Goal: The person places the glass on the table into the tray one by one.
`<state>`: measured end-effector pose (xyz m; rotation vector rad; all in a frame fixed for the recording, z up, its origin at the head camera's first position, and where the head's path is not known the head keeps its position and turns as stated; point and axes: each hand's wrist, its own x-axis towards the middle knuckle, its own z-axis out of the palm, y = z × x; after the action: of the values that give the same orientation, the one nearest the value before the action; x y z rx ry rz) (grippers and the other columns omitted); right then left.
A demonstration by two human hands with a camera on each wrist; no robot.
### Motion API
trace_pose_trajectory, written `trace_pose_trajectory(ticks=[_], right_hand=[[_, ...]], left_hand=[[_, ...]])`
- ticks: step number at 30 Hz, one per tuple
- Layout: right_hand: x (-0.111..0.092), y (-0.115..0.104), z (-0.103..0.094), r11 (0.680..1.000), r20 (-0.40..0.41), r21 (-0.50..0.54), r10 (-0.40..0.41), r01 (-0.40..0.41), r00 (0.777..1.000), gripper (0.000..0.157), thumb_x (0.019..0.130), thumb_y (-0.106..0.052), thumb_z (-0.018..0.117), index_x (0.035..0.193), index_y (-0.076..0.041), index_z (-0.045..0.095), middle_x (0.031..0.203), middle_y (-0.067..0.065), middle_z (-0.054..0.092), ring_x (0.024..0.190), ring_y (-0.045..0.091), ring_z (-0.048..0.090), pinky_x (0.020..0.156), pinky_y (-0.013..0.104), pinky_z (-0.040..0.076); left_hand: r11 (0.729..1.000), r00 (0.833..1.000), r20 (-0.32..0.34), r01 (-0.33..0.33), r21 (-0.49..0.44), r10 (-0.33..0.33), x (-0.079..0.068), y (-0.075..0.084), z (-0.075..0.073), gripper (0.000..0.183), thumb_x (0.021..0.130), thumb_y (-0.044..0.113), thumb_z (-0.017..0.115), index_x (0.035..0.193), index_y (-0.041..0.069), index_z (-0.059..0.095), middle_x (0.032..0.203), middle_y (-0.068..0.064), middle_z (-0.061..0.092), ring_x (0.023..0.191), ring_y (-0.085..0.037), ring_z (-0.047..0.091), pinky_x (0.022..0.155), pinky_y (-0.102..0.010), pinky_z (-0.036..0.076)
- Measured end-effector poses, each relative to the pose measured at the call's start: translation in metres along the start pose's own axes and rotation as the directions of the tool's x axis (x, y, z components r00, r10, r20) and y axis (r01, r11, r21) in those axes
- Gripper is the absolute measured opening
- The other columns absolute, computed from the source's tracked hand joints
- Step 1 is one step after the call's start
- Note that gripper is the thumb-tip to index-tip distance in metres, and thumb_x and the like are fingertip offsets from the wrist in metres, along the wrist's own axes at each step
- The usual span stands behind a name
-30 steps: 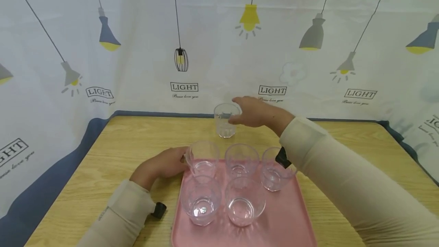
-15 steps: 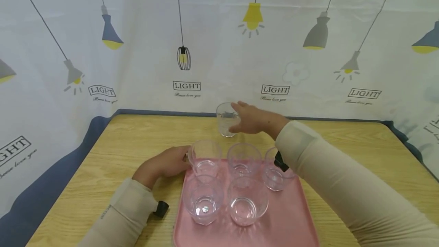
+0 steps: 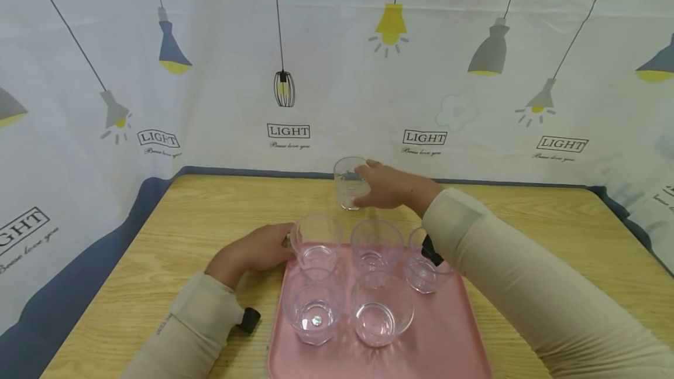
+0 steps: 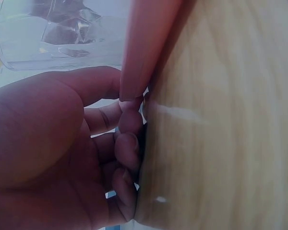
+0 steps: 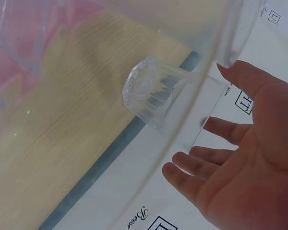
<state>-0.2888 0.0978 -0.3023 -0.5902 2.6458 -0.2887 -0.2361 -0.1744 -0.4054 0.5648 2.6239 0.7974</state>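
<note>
My left hand (image 3: 260, 247) grips the left edge of a pink tray (image 3: 437, 344), near its far corner. In the left wrist view the thumb lies against the tray's side (image 4: 146, 48) and the fingers curl in at its lower edge. Several clear faceted tumblers stand upright on the tray, one (image 3: 316, 244) right beside this hand. Beyond the tray, another clear tumbler (image 3: 344, 192) stands upright on the table. My right hand (image 3: 392, 186) is at this tumbler's right side, thumb in front and fingers behind, spread around its upper part. The right wrist view shows its fingertips (image 5: 213, 123) right at the rim.
Two tumblers (image 3: 316, 314) form the tray's front row; the back right tumbler (image 3: 421, 271) lies partly behind the right cuff. The wooden table (image 3: 210, 203) ends at a dark blue edge against a white curtain (image 3: 337, 75) printed with lamps. Small black devices (image 3: 250, 320) sit at both wrists.
My right hand has lowered slightly along the far tumbler, its fingers now around the upper wall. The tumbler stays in place. My left hand keeps its grip on the tray; the view shifts slightly.
</note>
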Motion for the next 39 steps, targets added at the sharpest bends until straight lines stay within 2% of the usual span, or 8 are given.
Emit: trace_pose_trajectory(ticks=[5, 8, 21, 27, 30, 33, 36, 39], right_hand=[[0.0012, 0.0005, 0.0001, 1.000, -0.035, 0.006, -0.021, 0.021, 0.999, 0.053, 0.097, -0.031, 0.063, 0.133, 0.004, 0.045, 0.143, 0.024, 0.046, 0.130, 0.035, 0.050, 0.111, 0.046, 0.043], [0.0010, 0.0008, -0.0003, 1.000, -0.051, 0.002, -0.021, 0.021, 0.998, 0.044, 0.097, -0.029, 0.064, 0.125, 0.003, 0.050, 0.128, 0.018, 0.055, 0.116, 0.030, 0.056, 0.100, 0.044, 0.050], [0.0000, 0.0023, -0.0011, 0.997, -0.114, -0.069, -0.033, 0.025, 0.993, 0.037, 0.094, -0.035, 0.069, 0.103, -0.001, 0.059, 0.101, 0.011, 0.063, 0.089, 0.022, 0.058, 0.079, 0.035, 0.052], [0.0000, 0.0019, -0.0002, 0.995, -0.145, -0.089, -0.051, 0.038, 0.988, 0.033, 0.092, -0.036, 0.071, 0.084, -0.006, 0.061, 0.082, 0.005, 0.061, 0.071, 0.017, 0.053, 0.064, 0.028, 0.046], [-0.0006, 0.0020, 0.0005, 0.996, -0.163, -0.081, -0.047, 0.035, 0.985, 0.036, 0.092, -0.036, 0.072, 0.097, -0.002, 0.063, 0.093, 0.010, 0.065, 0.081, 0.021, 0.058, 0.073, 0.033, 0.051], [-0.0012, 0.0017, 0.0008, 0.998, -0.165, -0.058, -0.025, 0.016, 0.986, 0.052, 0.093, -0.037, 0.071, 0.124, 0.002, 0.057, 0.119, 0.019, 0.064, 0.106, 0.030, 0.062, 0.093, 0.042, 0.053], [-0.0015, 0.0012, 0.0007, 0.999, -0.160, -0.041, -0.004, -0.003, 0.987, 0.070, 0.093, -0.037, 0.071, 0.145, 0.002, 0.043, 0.139, 0.024, 0.054, 0.128, 0.037, 0.054, 0.108, 0.048, 0.047], [-0.0018, 0.0007, -0.0002, 0.999, -0.153, -0.039, 0.012, -0.018, 0.988, 0.081, 0.093, -0.039, 0.071, 0.152, 0.001, 0.033, 0.146, 0.027, 0.047, 0.135, 0.039, 0.048, 0.113, 0.050, 0.043]], left_hand=[[1.000, 1.000, -0.001, 0.008, -0.001, -0.008, 0.0001, 0.0009, 0.0000, 0.053, 0.096, 0.036, 0.063, 0.144, 0.015, 0.054, 0.141, -0.010, 0.060, 0.136, -0.031, 0.051, 0.117, -0.051, 0.039], [1.000, 1.000, -0.001, 0.002, 0.000, -0.002, -0.0005, 0.0014, -0.0006, 0.053, 0.096, 0.036, 0.063, 0.143, 0.014, 0.054, 0.141, -0.010, 0.060, 0.136, -0.032, 0.052, 0.116, -0.052, 0.039], [1.000, 1.000, -0.001, -0.016, 0.011, 0.016, -0.0010, 0.0002, -0.0009, 0.052, 0.096, 0.036, 0.063, 0.142, 0.013, 0.055, 0.140, -0.011, 0.061, 0.134, -0.034, 0.053, 0.115, -0.053, 0.040], [1.000, 1.000, 0.002, -0.019, 0.010, 0.019, -0.0010, -0.0005, -0.0003, 0.052, 0.096, 0.037, 0.063, 0.142, 0.013, 0.055, 0.140, -0.011, 0.061, 0.134, -0.034, 0.053, 0.114, -0.053, 0.040], [1.000, 1.000, -0.001, -0.011, 0.004, 0.011, -0.0014, 0.0001, -0.0004, 0.052, 0.096, 0.036, 0.063, 0.142, 0.014, 0.055, 0.140, -0.011, 0.061, 0.134, -0.033, 0.053, 0.115, -0.052, 0.040], [1.000, 1.000, 0.000, -0.014, 0.005, 0.014, -0.0021, 0.0011, -0.0009, 0.052, 0.096, 0.037, 0.063, 0.143, 0.014, 0.054, 0.141, -0.011, 0.060, 0.135, -0.033, 0.052, 0.115, -0.052, 0.040], [1.000, 1.000, 0.001, -0.018, 0.010, 0.018, -0.0022, 0.0016, -0.0012, 0.053, 0.096, 0.037, 0.062, 0.143, 0.013, 0.054, 0.141, -0.012, 0.060, 0.135, -0.034, 0.052, 0.115, -0.053, 0.040], [1.000, 1.000, 0.002, -0.016, 0.013, 0.016, -0.0020, 0.0014, -0.0012, 0.054, 0.097, 0.038, 0.062, 0.144, 0.014, 0.053, 0.142, -0.012, 0.059, 0.135, -0.034, 0.052, 0.115, -0.053, 0.039]])
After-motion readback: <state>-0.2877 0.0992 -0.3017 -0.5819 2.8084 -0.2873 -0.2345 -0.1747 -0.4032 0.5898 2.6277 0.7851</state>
